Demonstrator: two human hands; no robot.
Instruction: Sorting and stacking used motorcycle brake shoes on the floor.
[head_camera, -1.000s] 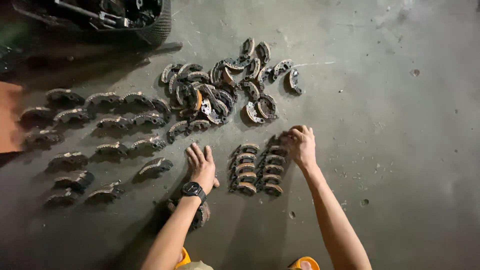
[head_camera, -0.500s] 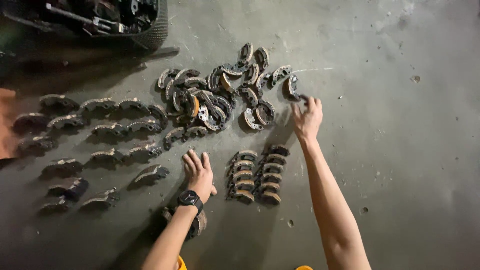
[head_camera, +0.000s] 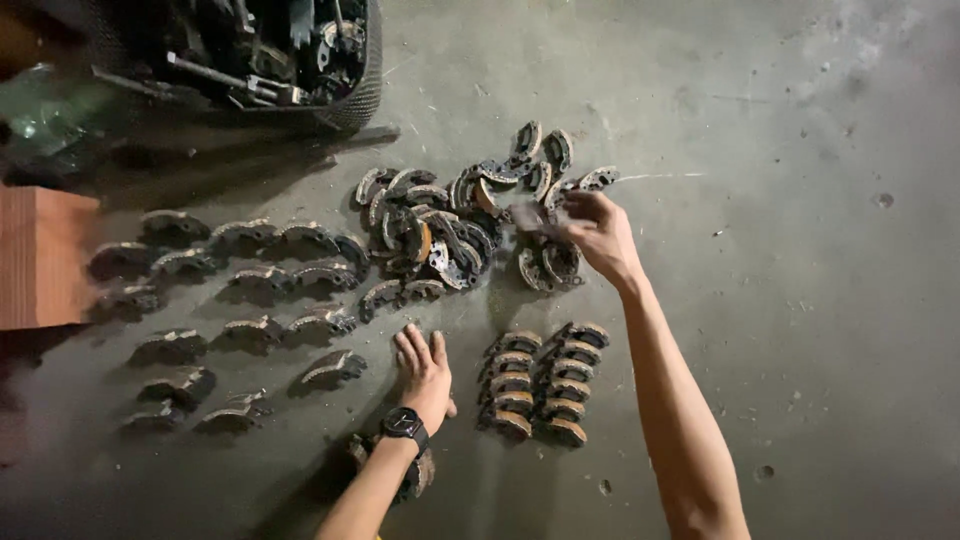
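Concrete floor: right hand (head_camera: 600, 235) pinches one shoe (head_camera: 527, 216) over the centre pile (head_camera: 460, 225), left hand (head_camera: 425, 372) flat and open beside the stacked rows (head_camera: 540, 385); pile mostly unsorted, spaced shoes (head_camera: 240, 300) at left.

The left hand (head_camera: 424, 372) is laid flat at the lower middle of the frame, palm down, fingers together and pointed toward the top. A dark watch (head_camera: 405, 425) is worn on its wrist, and the forearm is run down to the bottom edge. The right arm is stretched from the lower right up toward the centre, where the right hand (head_camera: 600, 235) is held with fingers curled leftward in a pinch.
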